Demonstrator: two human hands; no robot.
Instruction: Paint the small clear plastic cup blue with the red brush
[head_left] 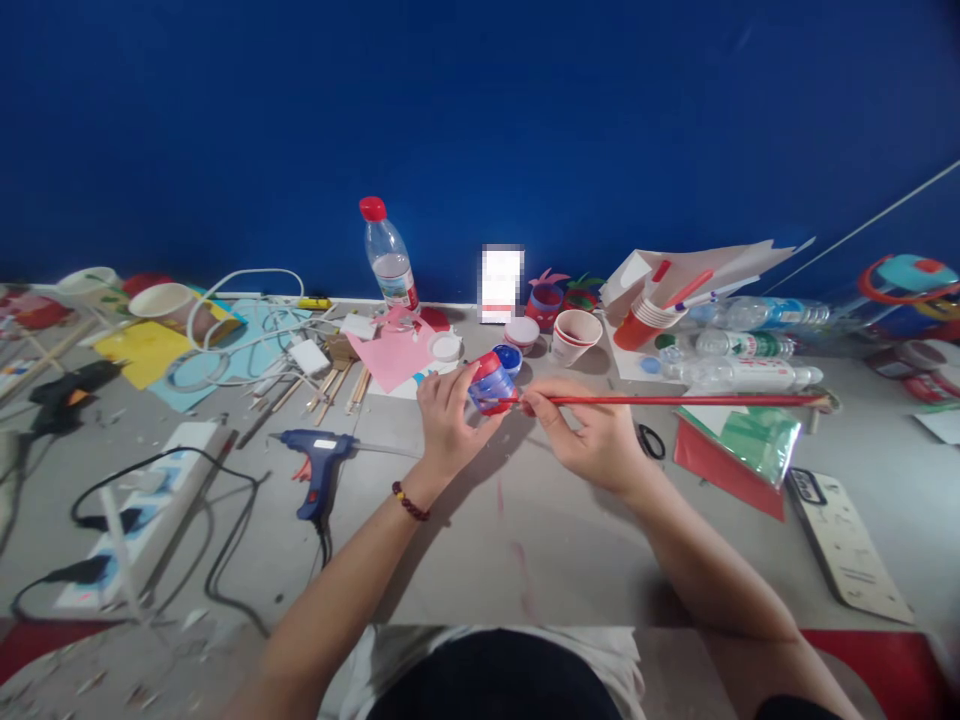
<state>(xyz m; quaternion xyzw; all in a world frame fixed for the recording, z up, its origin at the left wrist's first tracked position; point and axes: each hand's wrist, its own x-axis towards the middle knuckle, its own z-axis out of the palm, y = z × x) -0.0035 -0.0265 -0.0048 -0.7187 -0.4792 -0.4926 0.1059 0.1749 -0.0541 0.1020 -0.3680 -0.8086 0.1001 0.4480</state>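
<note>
Tilted in the fingers of my left hand [448,418] is a small cup [493,381] painted blue and red. My right hand [589,432] grips a long red paintbrush [675,400] near its tip end, with the handle stretching out to the right. The brush tip is at the cup's side, touching it or very close. Just behind the cup stands an open pot of blue paint [508,357]. A pink-lidded pot [521,334] and stacked paper cups [576,336] are a little farther back.
A blue glue gun [319,465] and a white power strip [146,520] with cords lie left. Behind stands a red-capped bottle [390,260]. Plastic bottles [750,375], a green sheet in clear wrap [757,440] and a phone [847,545] lie right. A blue wall [480,120] borders the table.
</note>
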